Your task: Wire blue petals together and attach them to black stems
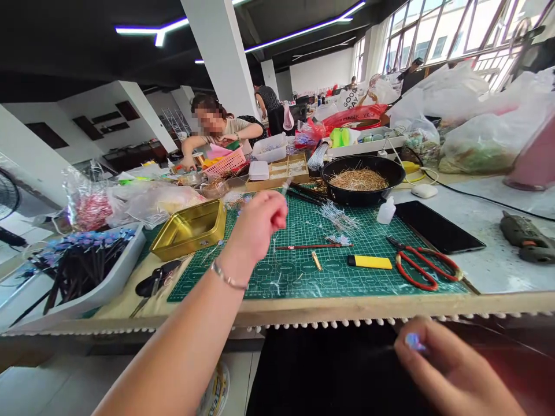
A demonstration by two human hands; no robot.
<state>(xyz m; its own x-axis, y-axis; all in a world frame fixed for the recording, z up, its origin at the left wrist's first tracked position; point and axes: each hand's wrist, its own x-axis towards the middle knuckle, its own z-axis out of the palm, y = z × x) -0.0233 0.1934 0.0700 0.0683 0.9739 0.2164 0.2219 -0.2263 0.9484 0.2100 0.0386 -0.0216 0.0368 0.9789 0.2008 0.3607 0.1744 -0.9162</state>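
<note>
My left hand [260,222] is stretched out over the green cutting mat [299,271], its fingers curled together; whether it pinches something is unclear. A bracelet circles its wrist. Near it on the mat lie thin wires [340,218] and a red-handled tool [314,247]. My right hand [451,370] is low, below the table's front edge, and pinches a small blue-purple bead piece [414,341] on a thin dark stem. A gold tin [191,229] sits left of my left hand.
Red scissors [427,268], a yellow knife [370,262], a black phone [437,226], a black pan of straw-like strands [359,180] and a glue bottle [385,211] lie on the table. A white tray of beaded sticks [82,266] stands left. A person [217,130] works opposite.
</note>
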